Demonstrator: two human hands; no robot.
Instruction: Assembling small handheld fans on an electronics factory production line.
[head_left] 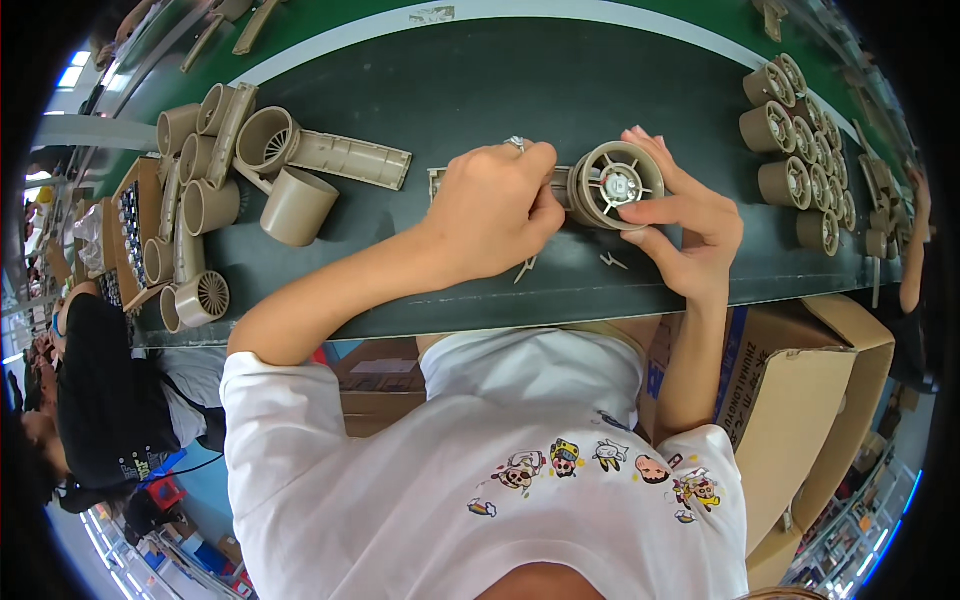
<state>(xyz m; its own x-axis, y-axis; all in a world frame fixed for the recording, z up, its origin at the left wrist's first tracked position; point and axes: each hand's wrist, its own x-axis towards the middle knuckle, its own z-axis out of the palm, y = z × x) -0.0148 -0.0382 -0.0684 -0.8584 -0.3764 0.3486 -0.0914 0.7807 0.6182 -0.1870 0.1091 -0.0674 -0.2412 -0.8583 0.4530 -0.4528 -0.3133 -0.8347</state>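
A beige plastic housing (577, 197) lies on the dark table in front of me, its round open end toward the right. Inside the ring, spokes surround a pale motor (620, 186). My right hand (695, 215) grips this ring, thumb and forefinger at the near rim, the other fingers behind it. My left hand (497, 205) is closed in a fist over the long handle part; whatever its fingertips pinch is hidden. Two small forked beige pieces lie near the table's front edge, one forked piece (525, 269) below my left hand, the other forked piece (613, 261) below the housing.
Beige housings with handles (300, 205) are heaped at the left. Rows of round housings with motors (785, 185) stand at the right. A tray of small parts (130, 230) sits far left. An open cardboard box (800, 430) is below the table's right side. Other people are at both sides.
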